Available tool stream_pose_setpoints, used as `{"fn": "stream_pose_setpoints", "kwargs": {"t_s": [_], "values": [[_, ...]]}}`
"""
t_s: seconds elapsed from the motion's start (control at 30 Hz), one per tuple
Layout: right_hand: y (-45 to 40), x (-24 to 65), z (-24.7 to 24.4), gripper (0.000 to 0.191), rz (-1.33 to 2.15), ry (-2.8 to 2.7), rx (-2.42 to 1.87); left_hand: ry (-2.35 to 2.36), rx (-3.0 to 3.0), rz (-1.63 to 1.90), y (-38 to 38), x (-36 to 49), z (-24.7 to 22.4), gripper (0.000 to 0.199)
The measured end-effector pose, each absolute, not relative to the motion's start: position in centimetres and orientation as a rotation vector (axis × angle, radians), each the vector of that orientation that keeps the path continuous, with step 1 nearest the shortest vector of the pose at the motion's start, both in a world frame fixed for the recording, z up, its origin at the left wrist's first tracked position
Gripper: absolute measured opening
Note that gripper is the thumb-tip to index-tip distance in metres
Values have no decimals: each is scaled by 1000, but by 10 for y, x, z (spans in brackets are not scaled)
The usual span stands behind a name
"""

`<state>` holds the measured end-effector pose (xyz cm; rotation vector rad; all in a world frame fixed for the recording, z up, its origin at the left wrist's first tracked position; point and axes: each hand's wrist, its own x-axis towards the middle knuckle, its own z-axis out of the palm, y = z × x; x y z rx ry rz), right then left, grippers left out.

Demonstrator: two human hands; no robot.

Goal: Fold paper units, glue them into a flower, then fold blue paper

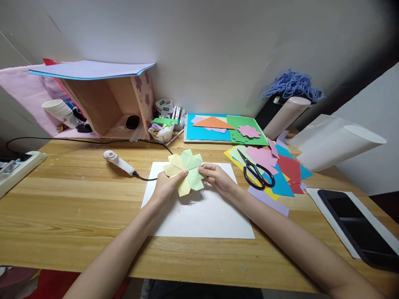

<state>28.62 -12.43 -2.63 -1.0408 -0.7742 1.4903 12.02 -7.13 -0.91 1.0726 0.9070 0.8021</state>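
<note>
A paper flower (190,161), pale yellow on its left and pale green on its right, is held up between both hands. My left hand (168,182) pinches its lower left part, the thumb lying across the front near the centre. On the other side, my right hand (216,174) grips the edge of a green petal between thumb and fingers. Below the flower lies a white sheet of paper (205,220) with small dark and orange marks. Black-handled scissors (257,170) rest on coloured paper scraps (288,166) to the right.
A corded white hand-held device (118,162) lies on the left, near a power strip (21,170). Behind stand an open box (102,104), a tub of scraps (162,133) and a stack of coloured paper (204,135). A phone (355,224) and paper rolls (288,116) are right.
</note>
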Motion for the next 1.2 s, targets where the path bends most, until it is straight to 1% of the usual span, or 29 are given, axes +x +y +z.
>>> {"fn": "stream_pose_setpoints", "kwargs": {"t_s": [0.17, 0.4, 0.53, 0.63, 0.73, 0.87, 0.97, 1.07, 1.13, 1.2], "values": [[-124, 286, -26, 27, 1510, -789, -1037, 934, 1069, 793, -70, 119, -10, 40], [-124, 280, -31, 35, 1374, -787, -1156, 916, 1033, 788, -70, 118, -13, 45], [-124, 282, -31, 32, 1321, -899, -1163, 883, 1037, 845, -70, 118, -11, 45], [-125, 283, -26, 26, 1217, -986, -1216, 863, 1067, 845, -68, 117, -9, 46], [-127, 284, -15, 19, 934, -1116, -1260, 882, 1079, 784, -64, 116, -9, 49], [-134, 287, -1, 6, 261, -1391, -1241, 784, 976, 647, -61, 113, -7, 53], [-139, 294, 0, 14, -116, -1555, -1247, 702, 839, 520, -65, 113, 2, 59], [-141, 300, -8, 24, -331, -1739, -1231, 498, 718, 434, -72, 113, 14, 73], [-142, 302, -14, 30, -389, -1880, -1244, 470, 673, 501, -76, 113, 16, 69], [-142, 303, -17, 32, -361, -2040, -1262, 561, 684, 567, -77, 114, 14, 51]]}}
